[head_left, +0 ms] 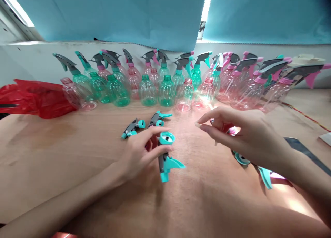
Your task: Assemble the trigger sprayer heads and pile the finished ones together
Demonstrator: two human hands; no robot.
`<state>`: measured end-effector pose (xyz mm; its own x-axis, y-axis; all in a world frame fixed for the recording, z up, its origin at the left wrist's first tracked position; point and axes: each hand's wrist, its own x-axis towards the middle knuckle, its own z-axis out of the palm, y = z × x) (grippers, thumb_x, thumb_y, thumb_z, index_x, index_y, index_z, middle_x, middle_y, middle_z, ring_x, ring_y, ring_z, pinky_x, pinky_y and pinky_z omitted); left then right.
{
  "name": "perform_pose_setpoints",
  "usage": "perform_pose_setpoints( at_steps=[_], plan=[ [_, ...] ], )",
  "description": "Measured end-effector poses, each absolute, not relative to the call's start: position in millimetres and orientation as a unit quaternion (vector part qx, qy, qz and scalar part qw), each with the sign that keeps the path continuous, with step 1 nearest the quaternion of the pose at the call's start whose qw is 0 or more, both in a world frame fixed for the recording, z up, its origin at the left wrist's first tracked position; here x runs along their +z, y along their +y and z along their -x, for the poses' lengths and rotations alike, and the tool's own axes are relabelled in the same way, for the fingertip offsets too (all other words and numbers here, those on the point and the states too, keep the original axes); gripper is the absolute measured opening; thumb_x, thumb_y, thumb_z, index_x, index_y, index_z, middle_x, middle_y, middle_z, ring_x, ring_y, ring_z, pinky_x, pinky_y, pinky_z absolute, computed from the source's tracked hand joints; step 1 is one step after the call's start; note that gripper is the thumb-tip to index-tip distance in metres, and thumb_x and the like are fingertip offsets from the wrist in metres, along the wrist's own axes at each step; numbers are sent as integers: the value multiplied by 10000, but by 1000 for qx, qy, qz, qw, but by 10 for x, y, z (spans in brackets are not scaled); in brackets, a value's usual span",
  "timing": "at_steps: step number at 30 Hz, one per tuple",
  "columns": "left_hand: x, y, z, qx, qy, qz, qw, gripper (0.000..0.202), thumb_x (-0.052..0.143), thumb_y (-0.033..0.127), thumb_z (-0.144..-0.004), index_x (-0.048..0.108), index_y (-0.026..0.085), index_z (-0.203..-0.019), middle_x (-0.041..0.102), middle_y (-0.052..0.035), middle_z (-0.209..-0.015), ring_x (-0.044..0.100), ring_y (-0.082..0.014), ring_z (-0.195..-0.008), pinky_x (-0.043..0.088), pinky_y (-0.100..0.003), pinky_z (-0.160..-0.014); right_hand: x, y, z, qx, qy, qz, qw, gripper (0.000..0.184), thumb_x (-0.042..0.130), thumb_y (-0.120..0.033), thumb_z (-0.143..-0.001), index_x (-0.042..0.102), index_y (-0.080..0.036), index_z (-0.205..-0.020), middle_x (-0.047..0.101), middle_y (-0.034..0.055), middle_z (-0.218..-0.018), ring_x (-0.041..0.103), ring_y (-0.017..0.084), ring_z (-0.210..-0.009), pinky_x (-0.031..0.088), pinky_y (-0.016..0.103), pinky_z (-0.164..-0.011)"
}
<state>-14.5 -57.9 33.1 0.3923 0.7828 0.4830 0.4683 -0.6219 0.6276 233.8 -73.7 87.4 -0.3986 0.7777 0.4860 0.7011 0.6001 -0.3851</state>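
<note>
My left hand (141,145) is closed round a trigger spray head (165,164), grey with a turquoise trigger and collar. Its collar opening faces up toward me and the nozzle points down. My right hand (232,127) hovers to the right with thumb and forefinger tips pinched together; whatever they may hold is too small to make out. Pink and dark parts (232,131) show behind its fingers, partly hidden. Beyond my left hand, two more turquoise-grey spray heads (133,128) (156,120) lie on the wooden table (98,155).
Open green bottles (167,91) and pink bottles (184,96) stand in a row at the back. Behind and beside them are several bottles with spray heads (274,72) fitted. A red plastic bag (43,98) lies left. More spray heads (265,176) lie under my right forearm.
</note>
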Motion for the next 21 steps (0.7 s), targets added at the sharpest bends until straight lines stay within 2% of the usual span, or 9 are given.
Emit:
perform_pose_setpoints(
  at_steps=[6, 11, 17, 21],
  plan=[
    [630, -591, 630, 317, 567, -748, 141, 373, 610, 514, -795, 649, 239, -1044, 656, 11, -687, 575, -150, -572, 402, -244, -513, 788, -679, -2346, 84, -840, 451, 290, 149, 539, -312, -871, 622, -227, -962, 504, -61, -537, 472, 93, -476, 379, 233, -494],
    [744, -359, 766, 268, 625, -724, 117, 390, 552, 586, -795, 666, 228, -900, 662, 5, -674, 573, -171, -597, 381, -254, -521, 742, -676, -2297, 95, -836, 473, 260, 186, 522, -355, -879, 614, -220, -968, 545, -47, -547, 513, 110, -488, 376, 244, -487],
    [609, -270, 824, 216, 655, -708, 150, 459, 533, 641, -771, 649, 197, -779, 627, -18, -645, 568, -198, -609, 361, -269, -512, 697, -682, -2296, 87, -839, 486, 230, 139, 538, -312, -864, 598, -245, -970, 534, -63, -557, 508, 109, -499, 360, 250, -505],
    [478, -467, 917, 190, 659, -698, 206, 427, 581, 618, -752, 655, 213, -863, 643, -1, -662, 592, -194, -636, 380, -255, -523, 666, -675, -2293, 82, -841, 490, 214, 132, 538, -322, -863, 593, -253, -962, 533, -66, -555, 496, 111, -494, 351, 253, -507]
  ],
)
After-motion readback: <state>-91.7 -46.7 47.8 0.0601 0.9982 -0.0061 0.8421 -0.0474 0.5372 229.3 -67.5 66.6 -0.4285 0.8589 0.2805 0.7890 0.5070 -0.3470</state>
